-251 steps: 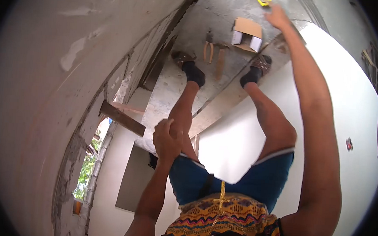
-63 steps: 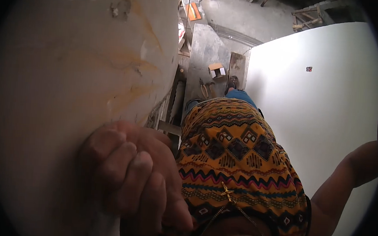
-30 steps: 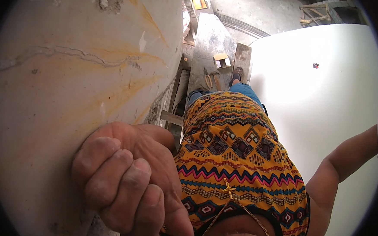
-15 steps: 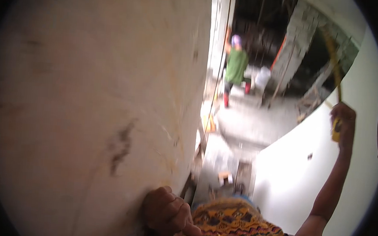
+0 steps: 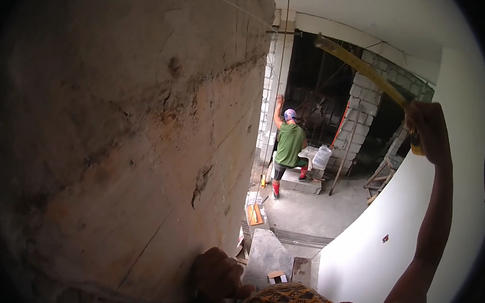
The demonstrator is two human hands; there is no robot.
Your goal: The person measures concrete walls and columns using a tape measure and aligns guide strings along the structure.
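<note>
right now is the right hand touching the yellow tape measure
Touching. The head view shows it: the right hand is closed around the yellow tape measure, whose blade sticks out past the hand.

We are looking down on a grey platform, its far right corner cut off at a slant and its near end passing out of sight behind our patterned shirt. We are seeing an open cardboard box resting on it toward the right edge, and a brown board lying just beside that edge. Past the far edge, we are seeing dark parallel strips crossing the concrete floor; near the floor's right edge, a wooden frame is standing.
</note>
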